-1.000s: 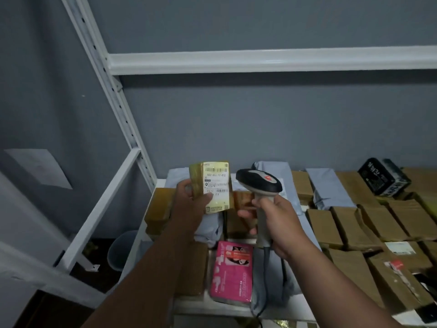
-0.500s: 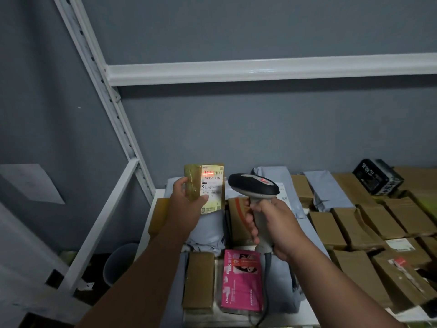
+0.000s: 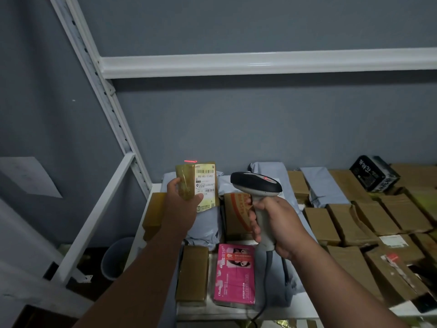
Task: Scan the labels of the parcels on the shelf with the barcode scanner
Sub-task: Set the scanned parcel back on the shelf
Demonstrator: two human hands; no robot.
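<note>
The left hand held a small yellow-brown taped parcel with a white printed label, its grip pinching the parcel with the thumb across the lower front and the fingers behind. The parcel stood upright, raised above the shelf, label towards the camera. The right hand had its grip wrapped round the handle of a grey and black corded barcode scanner, head aimed leftward at the parcel, just beside it but not touching.

Change noted: the thin red scan line lay at the parcel's top edge, above the barcode. Half a second before it had sat across the barcode at the label's head. In my judgement the beam had slipped off its target, so this parcel's read was either already done or needed re-aiming; the view cannot settle which.

Against the earliest frame, no red line had shown on the label then; parcel and scanner kept much the same relation throughout.

Beneath, the white metal shelf carried many brown cardboard parcels, grey plastic mailers and a pink printed packet, most of them, by appearance, awaiting scanning.
</note>
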